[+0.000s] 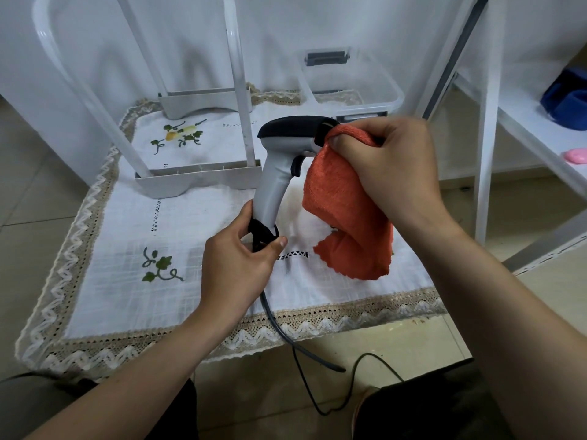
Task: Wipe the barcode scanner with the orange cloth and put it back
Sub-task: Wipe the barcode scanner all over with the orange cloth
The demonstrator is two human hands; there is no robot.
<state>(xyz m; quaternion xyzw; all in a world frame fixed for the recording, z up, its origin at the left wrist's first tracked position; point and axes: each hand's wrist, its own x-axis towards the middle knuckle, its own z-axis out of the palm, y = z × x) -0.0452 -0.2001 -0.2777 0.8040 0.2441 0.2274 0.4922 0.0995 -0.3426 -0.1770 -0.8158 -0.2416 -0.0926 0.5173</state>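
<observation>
A grey and black barcode scanner (279,160) is held upright above the table, its head pointing right. My left hand (238,265) grips the base of its handle, where a dark cable (279,325) leaves and hangs over the table's front edge. My right hand (390,166) holds the orange cloth (343,211) bunched against the scanner's front end. The rest of the cloth hangs down below my right hand. The scanner's window is hidden behind the cloth.
A white embroidered tablecloth with a lace border (127,249) covers the low table. A white plastic frame (197,179) stands at the back left. A clear lidded box (349,87) sits at the back. White shelving (486,154) rises on the right, with a blue object (568,100) and a pink object (576,155).
</observation>
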